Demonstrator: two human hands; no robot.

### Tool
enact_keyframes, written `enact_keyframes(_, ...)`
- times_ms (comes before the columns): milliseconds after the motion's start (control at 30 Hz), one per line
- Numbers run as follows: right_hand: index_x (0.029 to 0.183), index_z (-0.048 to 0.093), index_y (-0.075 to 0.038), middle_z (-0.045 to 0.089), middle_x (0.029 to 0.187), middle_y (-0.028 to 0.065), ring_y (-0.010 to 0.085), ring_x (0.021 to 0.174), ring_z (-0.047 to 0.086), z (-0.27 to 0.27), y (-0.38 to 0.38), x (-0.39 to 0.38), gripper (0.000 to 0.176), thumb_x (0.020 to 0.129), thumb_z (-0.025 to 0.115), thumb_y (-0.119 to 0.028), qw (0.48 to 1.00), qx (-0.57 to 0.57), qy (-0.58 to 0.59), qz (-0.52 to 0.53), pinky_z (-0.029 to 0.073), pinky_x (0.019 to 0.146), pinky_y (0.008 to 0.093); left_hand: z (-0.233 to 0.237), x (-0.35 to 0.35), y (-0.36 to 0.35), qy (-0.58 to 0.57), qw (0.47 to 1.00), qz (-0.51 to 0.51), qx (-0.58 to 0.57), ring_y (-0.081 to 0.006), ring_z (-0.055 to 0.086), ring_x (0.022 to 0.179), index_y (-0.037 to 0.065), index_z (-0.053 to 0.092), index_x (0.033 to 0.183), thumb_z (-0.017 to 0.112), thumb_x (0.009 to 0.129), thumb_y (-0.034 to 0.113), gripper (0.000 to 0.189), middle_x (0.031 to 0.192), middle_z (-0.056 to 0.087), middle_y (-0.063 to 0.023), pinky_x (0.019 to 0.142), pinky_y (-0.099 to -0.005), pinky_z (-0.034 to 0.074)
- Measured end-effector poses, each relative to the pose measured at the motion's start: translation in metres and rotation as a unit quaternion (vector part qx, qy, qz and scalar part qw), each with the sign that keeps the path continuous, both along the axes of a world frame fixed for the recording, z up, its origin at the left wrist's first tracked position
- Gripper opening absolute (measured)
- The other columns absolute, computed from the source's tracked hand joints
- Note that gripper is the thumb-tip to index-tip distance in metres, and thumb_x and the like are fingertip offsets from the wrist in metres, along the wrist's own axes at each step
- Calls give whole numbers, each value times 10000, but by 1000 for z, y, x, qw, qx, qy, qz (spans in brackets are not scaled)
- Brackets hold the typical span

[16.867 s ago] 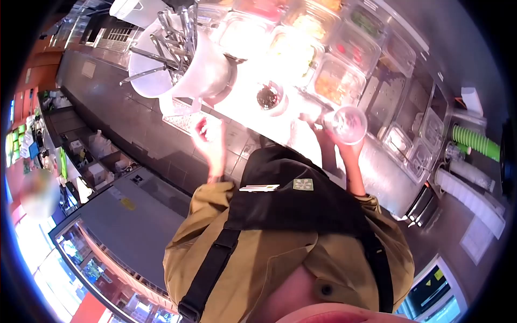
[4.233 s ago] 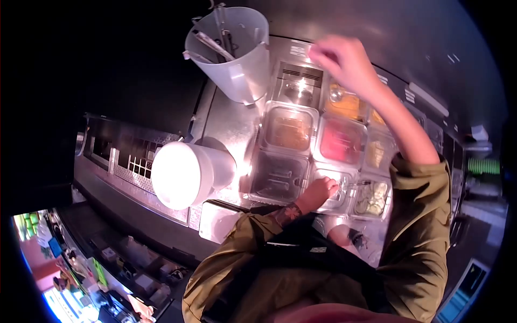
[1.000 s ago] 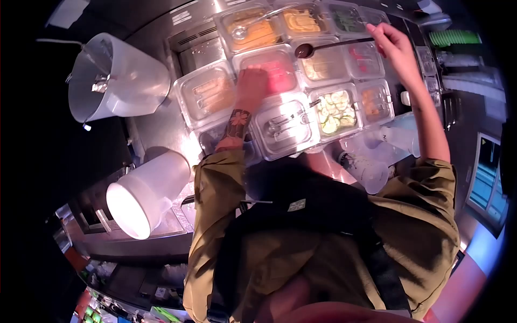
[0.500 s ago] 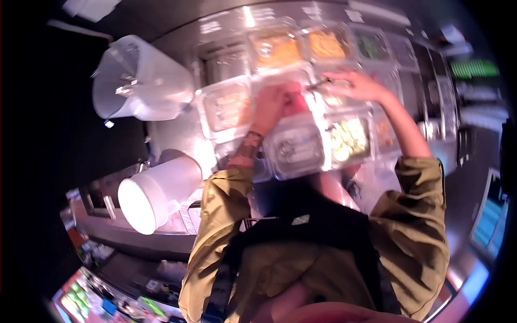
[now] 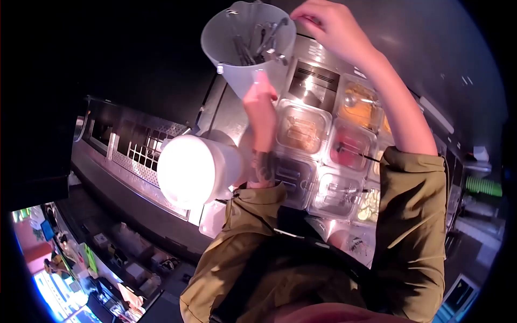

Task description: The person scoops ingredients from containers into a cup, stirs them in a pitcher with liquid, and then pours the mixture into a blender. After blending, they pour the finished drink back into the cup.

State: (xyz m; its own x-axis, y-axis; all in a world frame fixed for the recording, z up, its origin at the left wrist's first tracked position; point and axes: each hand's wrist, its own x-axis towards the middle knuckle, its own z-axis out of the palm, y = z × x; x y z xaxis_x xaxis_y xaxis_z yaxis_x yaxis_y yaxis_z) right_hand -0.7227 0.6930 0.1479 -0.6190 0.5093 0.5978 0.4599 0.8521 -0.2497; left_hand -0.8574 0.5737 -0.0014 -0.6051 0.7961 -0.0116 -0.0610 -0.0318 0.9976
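A tall translucent plastic pitcher (image 5: 245, 75) stands tilted in view at the top, with several metal utensils (image 5: 261, 46) inside it. My left hand (image 5: 261, 102) is closed against its near side, the thumb pointing up along the wall; what the fingers wrap is partly hidden. At the pitcher's right rim is my right hand (image 5: 331, 24), its fingers curled with the fingertips at the edge. A white bucket (image 5: 188, 169) stands to the left of my left forearm.
Right of the hands are clear food tubs: pale food (image 5: 302, 129), red food (image 5: 350, 144) with a dark handle across it, orange food (image 5: 358, 105) and sliced green-white food (image 5: 368, 207). A metal well (image 5: 314, 85) lies above them. A perforated drain grate (image 5: 145, 153) is at left.
Both hands have moved from the food tubs leftward to the pitcher. The view has turned left, so the pitcher and bucket now sit nearer the middle.
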Motion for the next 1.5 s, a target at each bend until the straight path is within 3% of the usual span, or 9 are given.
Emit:
enact_keyframes(133,831,617,1,624,803,197,368,795,619,-10,26,-38,140,803,537,-110,991,37,-114,56,497,749,421,-48,14,-33,25,994,-21,104,-181,565,648,-12,611,810,578,907,214,248,721,605,-69,625,-311,441)
enact_keyframes(267,829,609,3,626,832,201,363,815,635,31,-10,-59,172,831,547,-158,962,-163,-219,-6,506,750,428,-56,22,-74,164,976,-49,133,-251,604,724,0,623,828,590,874,216,224,747,609,-109,700,-330,447)
enact_keyframes(400,775,606,25,626,757,182,368,729,646,15,-27,-60,146,806,616,-118,974,39,-212,69,523,598,434,-59,21,-72,170,970,-23,172,-285,600,716,4,630,807,625,831,245,242,744,610,-111,709,-340,456)
enact_keyframes(533,754,623,10,606,757,198,297,661,605,-1,-34,-80,291,840,658,-266,915,-241,-321,-51,484,587,374,-62,14,-74,164,973,-35,159,-272,577,618,4,629,794,620,841,286,286,698,592,-113,606,-303,448)
enact_keyframes(667,763,598,-22,584,699,128,315,688,587,-64,-15,-51,101,775,585,-121,940,120,-303,105,491,693,372,-57,7,-77,161,972,-54,161,-267,549,606,-1,616,784,599,858,326,335,683,572,-109,619,-326,440)
enact_keyframes(867,750,598,-39,588,701,102,285,707,613,-60,-16,-56,97,744,588,-135,848,209,-482,71,492,736,367,-59,5,-77,134,975,-69,165,-303,576,658,-13,622,807,572,875,341,364,709,580,-132,658,-350,447)
enact_keyframes(1067,721,633,20,590,663,138,305,631,638,4,-37,-58,131,766,689,-90,875,52,-478,-54,504,523,387,-62,6,-73,95,984,-26,150,-282,600,702,-32,613,842,557,872,255,294,731,576,-143,658,-346,454)
enact_keyframes(1167,754,593,22,589,726,113,307,715,645,2,-33,-40,126,779,670,-75,960,-112,-252,-39,486,656,366,-67,-1,-72,33,990,-83,105,-228,578,669,-30,596,813,546,891,184,233,690,546,-113,650,-324,452)
enact_keyframes(1500,825,649,15,527,696,71,144,566,547,-14,-36,-26,140,739,746,-37,993,-87,-84,-10,439,521,266,-46,-2,-77,-31,991,-92,92,-183,598,749,-8,640,903,598,904,312,323,793,640,-101,716,-318,465)
